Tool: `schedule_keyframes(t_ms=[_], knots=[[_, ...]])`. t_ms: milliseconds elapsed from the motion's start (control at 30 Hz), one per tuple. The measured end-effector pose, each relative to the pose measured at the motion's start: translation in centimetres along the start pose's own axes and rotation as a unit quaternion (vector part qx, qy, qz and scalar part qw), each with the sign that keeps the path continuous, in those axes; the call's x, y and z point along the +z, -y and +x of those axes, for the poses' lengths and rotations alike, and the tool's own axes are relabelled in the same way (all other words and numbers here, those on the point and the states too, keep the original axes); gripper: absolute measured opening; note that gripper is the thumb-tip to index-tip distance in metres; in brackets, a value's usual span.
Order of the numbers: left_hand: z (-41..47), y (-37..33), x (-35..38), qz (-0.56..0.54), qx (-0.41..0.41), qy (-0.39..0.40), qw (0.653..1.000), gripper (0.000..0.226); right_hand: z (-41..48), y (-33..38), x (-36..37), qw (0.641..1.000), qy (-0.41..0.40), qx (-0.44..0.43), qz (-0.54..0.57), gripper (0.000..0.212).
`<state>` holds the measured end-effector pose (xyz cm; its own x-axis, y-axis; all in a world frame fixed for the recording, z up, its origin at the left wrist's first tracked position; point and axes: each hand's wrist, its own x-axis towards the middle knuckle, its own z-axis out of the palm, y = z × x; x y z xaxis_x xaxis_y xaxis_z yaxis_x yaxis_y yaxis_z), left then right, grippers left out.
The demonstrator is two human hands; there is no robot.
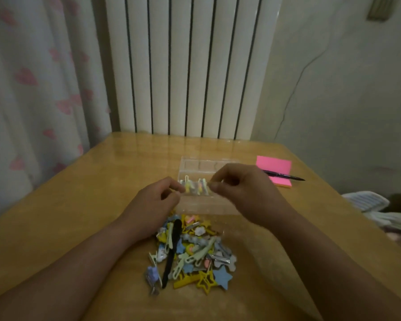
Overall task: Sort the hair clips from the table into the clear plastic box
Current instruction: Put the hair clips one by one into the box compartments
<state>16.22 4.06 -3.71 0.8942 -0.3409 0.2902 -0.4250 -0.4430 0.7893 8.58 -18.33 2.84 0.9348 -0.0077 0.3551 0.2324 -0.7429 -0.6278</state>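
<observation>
The sorting looked barely begun: nearly all of the hair clips (190,251) lay in a mixed heap on the table (79,193) between the forearms, with stars, flowers, long snap clips and one black clip tangled together. Just beyond the heap stood the clear plastic box (195,161), and the compartments that showed through its walls seemed bare. The left hand (158,200) and the right hand (241,188) met over the box's near half, each with thumb and forefinger curled and pinched on one end of a small set of pale clips (196,186) (yellow and whitish, side by side, perhaps on a clear card, though that was too dim to tell). Whether this set hung above the box or already rested in it could not be made out. By my judgement, almost the whole heap remained to be moved. To the right of the box lay a pink notepad (276,165) with a black pen (287,176) across it, close to the right hand but not between heap and box.
</observation>
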Motion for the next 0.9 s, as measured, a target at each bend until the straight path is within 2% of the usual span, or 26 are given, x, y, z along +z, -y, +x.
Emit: schedule_keyframes(t_ms=[67, 167, 367, 500, 633, 733, 900], knots=[[0.0, 0.1, 0.0, -0.001, 0.004, 0.002, 1.0, 0.016, 1.6, -0.6, -1.2, 0.996, -0.052, 0.05, 0.05, 0.011], [0.1, 0.1, 0.1, -0.007, 0.002, -0.002, 1.0, 0.016, 4.8, -1.7, -2.0, 0.991, -0.077, 0.105, 0.037, 0.013], [0.1, -0.1, 0.1, -0.01, -0.004, -0.002, 1.0, 0.016, 9.9, -3.1, 0.8, 0.981, 0.048, 0.186, -0.029, 0.018], [0.0, -0.1, 0.1, -0.026, -0.005, -0.001, 1.0, 0.015, 11.7, -4.1, 3.3, 0.971, 0.063, 0.22, -0.075, 0.017], [0.1, 0.1, 0.2, -0.022, -0.004, 0.002, 1.0, 0.014, 11.8, -5.0, 4.0, 0.965, 0.063, 0.217, -0.133, 0.021], [0.2, 0.0, 0.2, -0.018, -0.005, 0.001, 1.0, 0.014, 11.1, -5.2, 3.8, 0.967, 0.048, 0.212, -0.13, 0.027], [0.0, -0.1, 0.0, -0.014, -0.006, 0.003, 1.0, 0.015, 8.2, -4.5, 2.4, 0.988, -0.061, 0.132, -0.055, 0.02]])
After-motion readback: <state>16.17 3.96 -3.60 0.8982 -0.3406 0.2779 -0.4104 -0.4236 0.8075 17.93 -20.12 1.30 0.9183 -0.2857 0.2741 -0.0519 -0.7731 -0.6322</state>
